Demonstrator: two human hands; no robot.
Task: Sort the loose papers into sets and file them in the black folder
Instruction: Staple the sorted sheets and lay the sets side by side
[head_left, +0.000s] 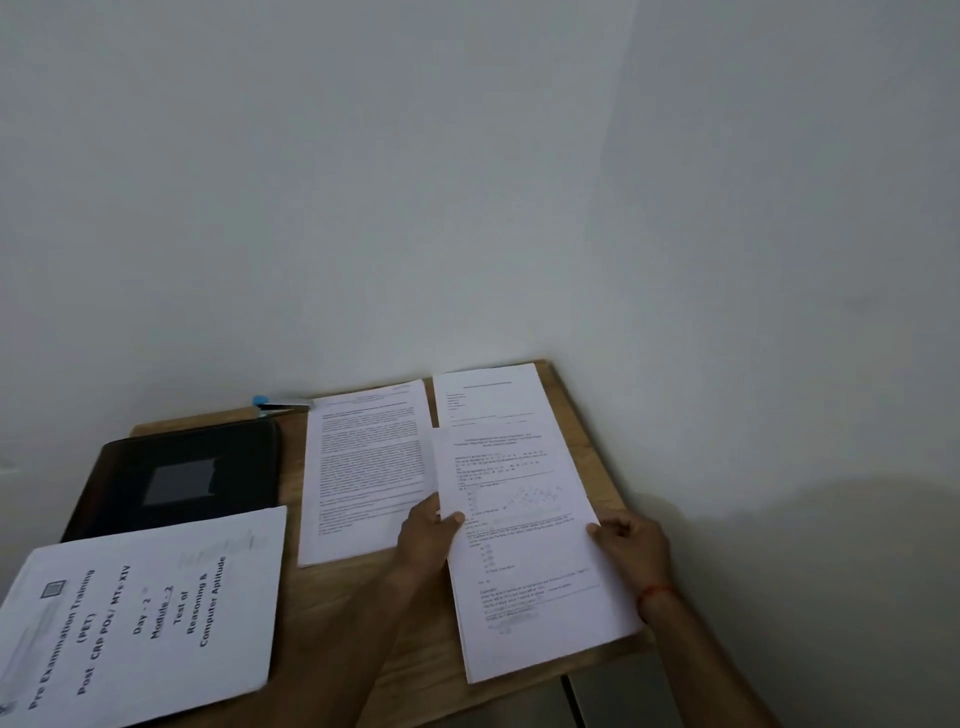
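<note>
The sorting step looks to be the one in hand. Both hands hold a stack of papers (524, 561) at the lower right of the frame, its top page printed with text and a small chart. The left hand (423, 540) pinches the stack's left edge with the thumb on top. The right hand (631, 543) grips the right edge with curled fingers. The stack's far end overlaps a form-like sheet (485, 395) lying at the upper right of the worktop (592, 436). Whether the stack is lifted or resting there, I cannot tell.

Just left of it lies a pile of dense text pages (363, 467). The black folder (192, 478) lies closed at centre left, and a booklet (145, 623) headed "Pre Examination Training" overlaps its near edge. A blue-ended stapler (275, 405) sits by the wall above the folder.

Nothing appears filed yet. The next move probably calls for judging which set this stack belongs to, squaring its edges, and laying it down without shifting the piles beside it. The booklet would have to come off the folder before it can open.
</note>
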